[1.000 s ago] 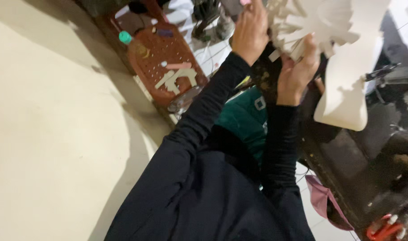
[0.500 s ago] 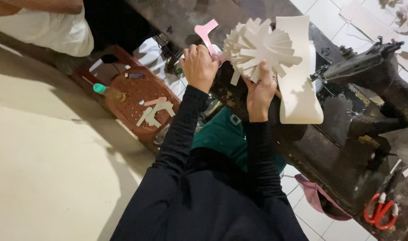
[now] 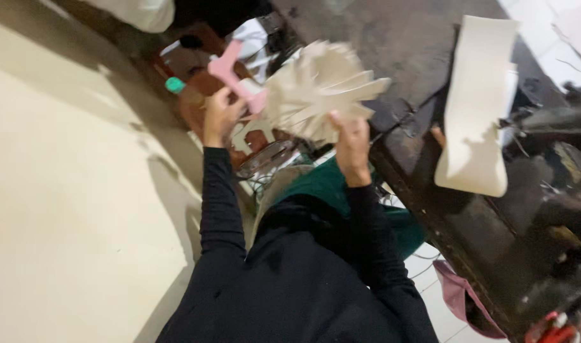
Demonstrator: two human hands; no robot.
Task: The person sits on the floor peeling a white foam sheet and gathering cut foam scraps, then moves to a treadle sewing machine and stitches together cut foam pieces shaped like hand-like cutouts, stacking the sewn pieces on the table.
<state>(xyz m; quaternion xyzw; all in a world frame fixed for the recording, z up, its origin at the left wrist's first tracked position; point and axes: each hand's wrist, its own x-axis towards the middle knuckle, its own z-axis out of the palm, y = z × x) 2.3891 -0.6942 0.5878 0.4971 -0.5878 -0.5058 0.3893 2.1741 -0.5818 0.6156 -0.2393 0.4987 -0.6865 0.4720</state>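
Observation:
My left hand (image 3: 219, 117) is raised in a black sleeve and grips a pink cut-out piece (image 3: 230, 73) by its lower end. My right hand (image 3: 352, 146) holds a fanned bundle of several cream cut-out pieces (image 3: 316, 89) from below. The pink piece touches the left edge of the bundle. Both are held up in front of the near edge of a dark worktable (image 3: 417, 44). The frame is blurred.
A long cream sheet (image 3: 478, 108) hangs over the worktable's edge at the right, beside a dark machine (image 3: 551, 121). A brown tray (image 3: 195, 82) with small pieces and a green-capped bottle (image 3: 175, 84) sits low at the left. Green cloth (image 3: 328, 184) lies on my lap. Red-handled scissors (image 3: 545, 324) sit at the bottom right.
The cream bundle has come away from the hanging cream sheet and now sits to its left. The pink piece has closed in on the bundle. The view has swung and blurred.

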